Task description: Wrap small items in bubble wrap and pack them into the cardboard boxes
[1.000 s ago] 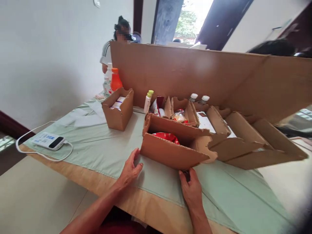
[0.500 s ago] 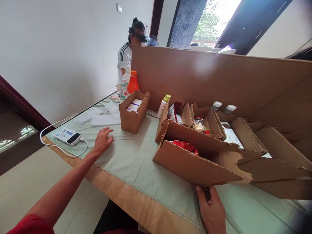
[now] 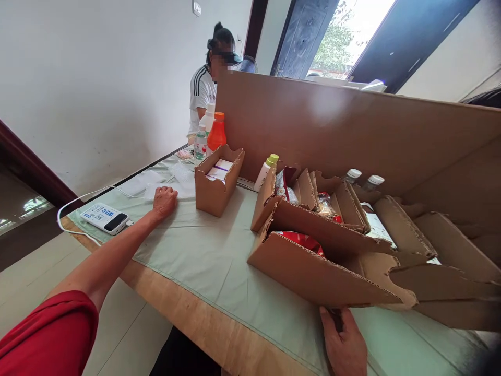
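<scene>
My left hand reaches across the cloth to thin clear plastic bags at the table's far left. Its fingers are bent down and partly hidden; what they pinch, if anything, I cannot make out. My right hand rests on the cloth with thumb and forefinger apart, at the lower edge of the front cardboard bin. Its other fingers are hidden. A red packet lies inside that bin. To the right of my left hand stands a small cardboard box with white packets inside.
A white power bank with a cable lies left of my forearm. More cardboard bins hold packets. A green-capped bottle and an orange bottle stand farther back. Behind a tall cardboard wall sits another person.
My left hand has moved forward, away from me, onto the plastic bags, and its fingers have curled. My right hand stays by the bin's lower edge. The view has shifted slightly.
</scene>
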A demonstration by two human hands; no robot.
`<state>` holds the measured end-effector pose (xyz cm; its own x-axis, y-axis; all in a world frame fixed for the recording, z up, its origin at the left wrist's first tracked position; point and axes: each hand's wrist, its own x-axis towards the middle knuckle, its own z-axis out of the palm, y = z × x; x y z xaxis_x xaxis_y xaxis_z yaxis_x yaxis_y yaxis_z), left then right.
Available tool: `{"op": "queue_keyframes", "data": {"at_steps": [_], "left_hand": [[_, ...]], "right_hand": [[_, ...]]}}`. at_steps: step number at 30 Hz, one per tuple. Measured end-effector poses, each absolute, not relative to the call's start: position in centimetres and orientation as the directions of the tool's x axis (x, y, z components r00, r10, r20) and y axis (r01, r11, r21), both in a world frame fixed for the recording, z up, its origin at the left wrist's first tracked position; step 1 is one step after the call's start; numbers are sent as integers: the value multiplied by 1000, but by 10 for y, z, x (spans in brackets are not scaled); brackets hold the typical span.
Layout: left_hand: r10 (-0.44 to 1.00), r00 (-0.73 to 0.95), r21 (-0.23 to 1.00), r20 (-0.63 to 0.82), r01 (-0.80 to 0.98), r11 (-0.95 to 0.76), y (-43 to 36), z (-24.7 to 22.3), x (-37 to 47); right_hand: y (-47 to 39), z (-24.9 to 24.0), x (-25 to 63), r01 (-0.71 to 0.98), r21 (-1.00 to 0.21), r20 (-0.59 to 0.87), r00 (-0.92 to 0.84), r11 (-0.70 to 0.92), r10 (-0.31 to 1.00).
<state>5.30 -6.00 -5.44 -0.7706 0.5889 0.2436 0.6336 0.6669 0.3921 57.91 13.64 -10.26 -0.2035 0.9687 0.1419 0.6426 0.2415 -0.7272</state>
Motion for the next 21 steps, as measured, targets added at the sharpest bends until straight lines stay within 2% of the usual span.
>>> {"op": "queue_keyframes", "data": {"at_steps": [6,10,14,17,21], "left_hand": [[527,-820,557,223,551,621,-76,-14,75],[519,-853,760,60,376,530,-100,9,97],[577,-811,932,-95,130,338,-123,10,143],[618,-768,979,-168,-58,194,-136,0,188],[673,-713,970,-197,-242,28,-138,-16,250]], "right_hand": [[135,-105,580,611,-741,190,-207,278,960],[135,-107,580,570,-763,216,-220,305,951],[138,-111,577,512,-809,210,-208,289,955],[134,-108,579,418,-875,206,-138,246,969],[103,-92,585,315,-923,218,-42,220,975]]}}
